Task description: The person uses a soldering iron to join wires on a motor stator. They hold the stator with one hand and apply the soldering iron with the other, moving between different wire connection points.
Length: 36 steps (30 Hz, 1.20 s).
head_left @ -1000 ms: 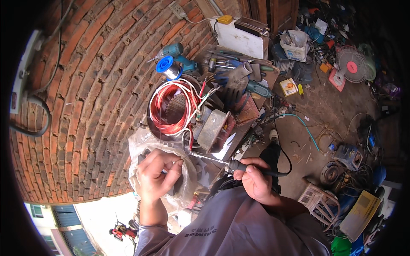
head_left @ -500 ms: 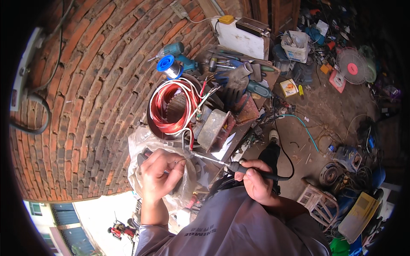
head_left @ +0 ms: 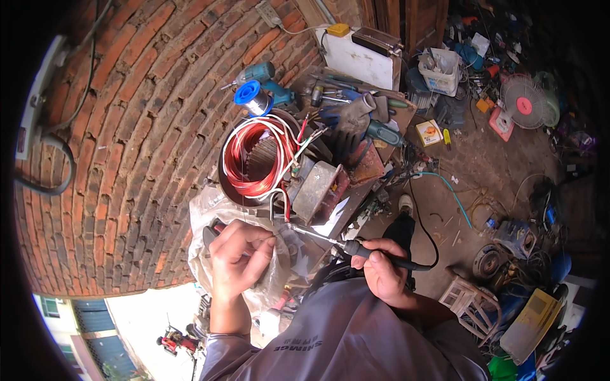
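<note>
Brick wall [head_left: 127, 140] backs a cluttered bench. Left hand [head_left: 238, 257] pinches a thin wire, fingers curled narrow, over a plastic bag [head_left: 203, 219] below the copper-wound stator [head_left: 254, 159]. Right hand [head_left: 381, 270] grips a soldering iron [head_left: 343, 244], tip at the wire.

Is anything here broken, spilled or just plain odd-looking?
Nothing looks spilled. The motor stator lies open, its copper windings bare and white leads looping out loose. The right hand holds a soldering iron toward those leads; the left hand pinches something thin there. Scrap litters the dirt floor around a white fan.
</note>
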Available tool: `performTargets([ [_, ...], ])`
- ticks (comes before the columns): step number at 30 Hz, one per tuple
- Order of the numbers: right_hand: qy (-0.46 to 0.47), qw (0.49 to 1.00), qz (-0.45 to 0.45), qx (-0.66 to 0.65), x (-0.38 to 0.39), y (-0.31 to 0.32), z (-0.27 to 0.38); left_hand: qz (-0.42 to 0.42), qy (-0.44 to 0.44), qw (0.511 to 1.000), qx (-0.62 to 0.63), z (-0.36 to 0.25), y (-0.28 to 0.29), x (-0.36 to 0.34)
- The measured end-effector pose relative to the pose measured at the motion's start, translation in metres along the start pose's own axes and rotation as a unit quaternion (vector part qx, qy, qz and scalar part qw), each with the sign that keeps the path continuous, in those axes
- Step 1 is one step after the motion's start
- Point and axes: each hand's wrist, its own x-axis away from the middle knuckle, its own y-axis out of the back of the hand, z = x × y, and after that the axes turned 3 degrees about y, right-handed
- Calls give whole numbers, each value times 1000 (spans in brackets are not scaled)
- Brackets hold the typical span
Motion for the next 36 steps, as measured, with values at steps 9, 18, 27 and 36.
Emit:
performTargets([
  [9,25,996,-35,-75,-7,9,17,-114,26,992,40,21,5,20],
  [18,-102,992,-42,-68,-50,41,47,-256,191,937,139,20,-12,66],
  [27,-368,890,-9,-271,-84,45,23,-335,223,907,125,-8,-34,81],
  [36,-425,866,-28,-261,-82,39,4,-330,239,910,81,-30,-37,77],
])
